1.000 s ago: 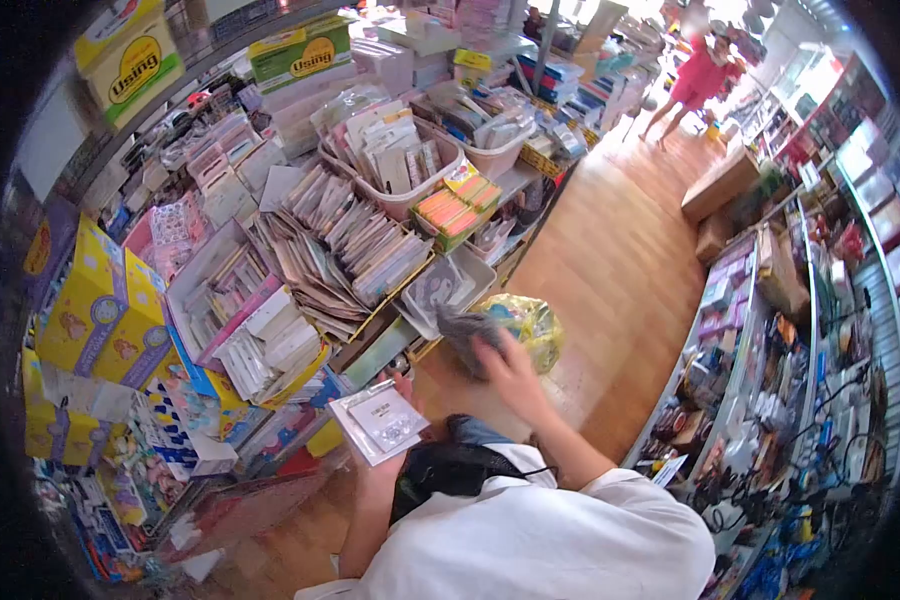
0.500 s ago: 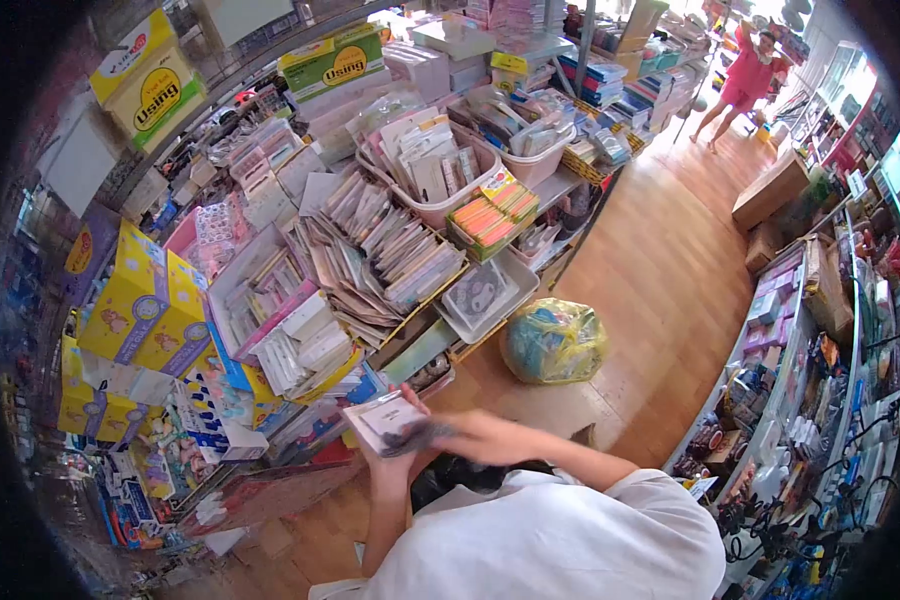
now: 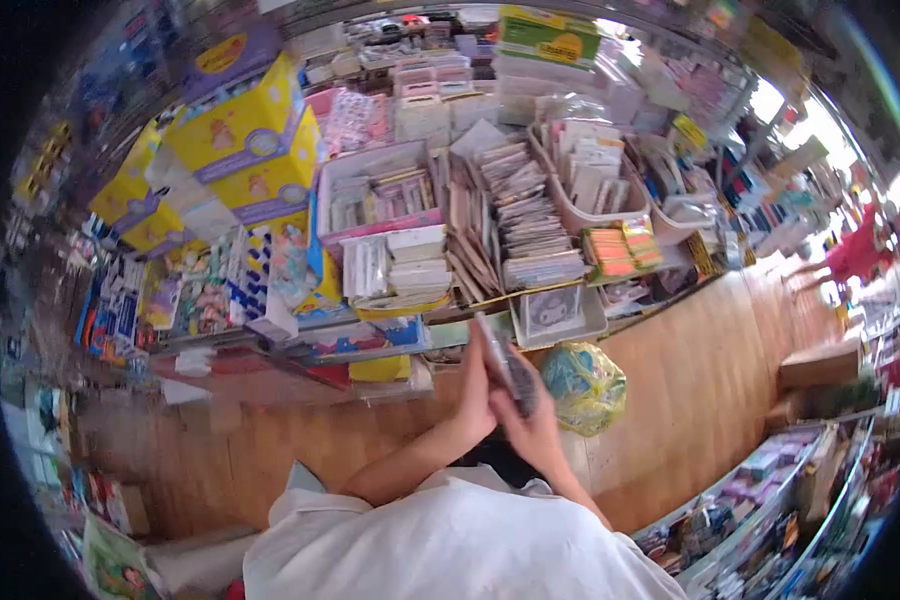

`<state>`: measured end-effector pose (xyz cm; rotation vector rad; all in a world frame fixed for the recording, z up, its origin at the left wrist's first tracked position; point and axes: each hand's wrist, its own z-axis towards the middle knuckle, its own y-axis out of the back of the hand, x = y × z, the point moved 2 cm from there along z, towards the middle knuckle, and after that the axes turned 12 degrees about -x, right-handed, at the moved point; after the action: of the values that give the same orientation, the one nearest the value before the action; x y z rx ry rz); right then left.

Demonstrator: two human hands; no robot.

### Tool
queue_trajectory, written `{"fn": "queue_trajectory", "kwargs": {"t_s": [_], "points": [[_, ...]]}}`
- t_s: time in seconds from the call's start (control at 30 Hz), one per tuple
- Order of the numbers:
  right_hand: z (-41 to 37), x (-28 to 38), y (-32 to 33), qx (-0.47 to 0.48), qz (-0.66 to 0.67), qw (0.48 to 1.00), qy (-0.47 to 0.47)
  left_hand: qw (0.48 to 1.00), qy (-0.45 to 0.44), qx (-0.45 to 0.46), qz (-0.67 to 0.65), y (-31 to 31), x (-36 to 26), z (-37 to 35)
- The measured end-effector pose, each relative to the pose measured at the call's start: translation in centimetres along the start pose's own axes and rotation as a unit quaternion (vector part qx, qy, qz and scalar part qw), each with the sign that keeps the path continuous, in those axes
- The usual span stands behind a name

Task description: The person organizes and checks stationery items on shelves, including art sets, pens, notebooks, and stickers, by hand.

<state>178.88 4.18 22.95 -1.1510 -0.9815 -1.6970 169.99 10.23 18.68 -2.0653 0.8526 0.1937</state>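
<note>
Landmark: the yellow bag [image 3: 582,385] on the wooden floor at the foot of the display shelf [image 3: 390,345].

1. Well to the left of the bag and above it, yellow boxes [image 3: 245,140] stand on the shelf. No hand touches them.
2. Just left of the bag, the left hand [image 3: 473,390] is raised in front of the shelf edge. Its grip is closed on a flat packet [image 3: 490,342], fingers wrapped along one face. The packet stands nearly edge-on to the camera and tilts up toward the shelf.
3. Between the left hand and the bag, a dark cloth [image 3: 520,385] lies against the other face of the packet.
4. Touching the cloth from below, the right hand [image 3: 538,432] has its grip closed on it, fingers curled and pressing it to the packet. Motion blur hides the exact finger placement.
5. Step in hand, as judged: the packet is being wiped while held clear of the shelf. It is not yet set down anywhere.
6. A further stroke calls for a firm left grip on the packet and steady cloth pressure.
7. Just above the bag, a white tray [image 3: 555,315] sits at the shelf front.
8. Far right of the bag, a person in red [image 3: 855,255] stands in the aisle, well apart.
</note>
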Motion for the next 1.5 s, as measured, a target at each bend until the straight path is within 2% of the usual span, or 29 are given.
{"fn": "queue_trajectory", "kwargs": {"t_s": [0.03,0.07,0.1,0.13,0.2,0.23,0.3,0.33,0.37,0.4,0.43,0.47,0.5,0.6,0.63,0.67,0.73,0.8,0.97,1.03,1.07,1.13,1.17,1.23,1.27,1.3,1.37,1.43,1.5], "points": [[0.2,-1.0,0.7,-0.012,0.025,0.997,-0.070,0.999,-0.039,0.002,0.037,-1.0,-0.2,-1.5],[0.5,-1.0,1.8,-0.044,0.016,0.994,-0.098,0.989,-0.123,-0.060,0.047,-1.1,0.1,-1.8],[0.8,-1.6,3.0,-0.081,-0.033,0.987,-0.134,0.988,-0.133,-0.069,0.037,-0.9,-0.6,-2.1],[2.3,0.1,4.1,-0.086,0.107,0.974,-0.183,0.977,-0.188,-0.006,0.104,-1.1,-2.0,-2.5],[2.8,-0.2,4.5,-0.112,0.159,0.962,-0.192,0.926,-0.241,0.109,0.271,-1.6,-4.6,-3.2],[2.9,-0.1,4.4,-0.126,0.187,0.953,-0.204,0.927,-0.252,0.102,0.260,-1.4,-5.8,-3.1],[3.2,-1.3,4.0,-0.096,0.173,0.964,-0.176,0.851,-0.221,0.203,0.430,-1.5,-7.0,-3.0],[2.7,-1.8,4.1,-0.084,0.161,0.971,-0.155,0.808,-0.251,0.224,0.484,-1.6,-7.9,-3.1],[2.9,-0.9,3.7,-0.064,0.108,0.979,-0.160,0.785,-0.225,0.228,0.530,-1.4,-8.6,-3.0],[3.0,-1.1,3.1,-0.068,0.143,0.975,-0.159,0.777,-0.248,0.211,0.539,-1.7,-9.3,-3.3],[2.9,-0.6,2.8,-0.084,0.137,0.977,-0.142,0.788,-0.276,0.244,0.493,-1.9,-10.0,-3.0],[3.1,0.1,2.9,-0.048,0.122,0.978,-0.160,0.691,-0.330,0.217,0.605,-3.3,-12.1,-4.4],[3.0,0.3,2.5,-0.054,0.159,0.972,-0.163,0.703,-0.322,0.201,0.601,-4.2,-13.4,-4.9],[2.9,0.7,3.4,-0.037,0.164,0.974,-0.150,0.495,-0.490,0.073,0.713,-8.9,-19.6,-7.9],[2.9,1.5,3.4,-0.036,0.230,0.956,-0.181,0.480,-0.546,0.065,0.683,-9.8,-21.9,-7.2],[2.6,0.5,3.8,-0.030,0.207,0.964,-0.162,0.468,-0.598,0.056,0.648,-10.6,-23.8,-6.4],[3.3,-0.3,4.2,-0.028,0.180,0.973,-0.142,0.377,-0.641,0.016,0.668,-13.4,-26.7,-5.6],[2.1,-0.1,4.3,-0.037,0.207,0.953,-0.219,0.261,-0.728,0.039,0.633,-13.5,-30.5,0.6],[0.5,-0.5,5.3,0.008,0.154,0.965,-0.212,0.239,-0.659,-0.026,0.713,-13.8,-34.9,9.4],[-0.3,-0.9,5.5,-0.052,0.177,0.964,-0.192,0.199,-0.666,0.068,0.716,-14.0,-35.9,11.3],[-0.6,-1.7,6.0,-0.050,0.152,0.967,-0.200,0.194,-0.672,0.062,0.712,-13.9,-36.6,13.2],[-0.8,-2.5,6.7,-0.048,0.149,0.963,-0.218,0.199,-0.613,0.092,0.759,-14.0,-36.9,16.1],[-1.0,-3.1,7.0,-0.050,0.142,0.958,-0.246,0.196,-0.617,0.090,0.757,-14.4,-37.0,16.4],[-1.3,-4.6,7.4,-0.063,0.136,0.961,-0.232,0.203,-0.597,0.064,0.773,-15.2,-34.9,14.4],[-1.4,-4.8,7.6,-0.080,0.137,0.958,-0.240,0.226,-0.603,0.084,0.760,-15.6,-34.3,13.4],[-1.4,-4.8,7.7,-0.097,0.138,0.954,-0.247,0.227,-0.608,0.082,0.756,-15.7,-34.5,14.0],[-1.1,-4.8,7.9,-0.096,0.144,0.950,-0.258,0.239,-0.587,0.154,0.758,-15.8,-34.7,16.0],[-1.2,-5.3,8.0,-0.102,0.125,0.943,-0.291,0.233,-0.590,0.160,0.756,-15.8,-34.4,16.7],[-1.2,-5.8,8.2,-0.097,0.103,0.948,-0.285,0.270,-0.566,0.174,0.759,-14.9,-34.1,17.9]]}}
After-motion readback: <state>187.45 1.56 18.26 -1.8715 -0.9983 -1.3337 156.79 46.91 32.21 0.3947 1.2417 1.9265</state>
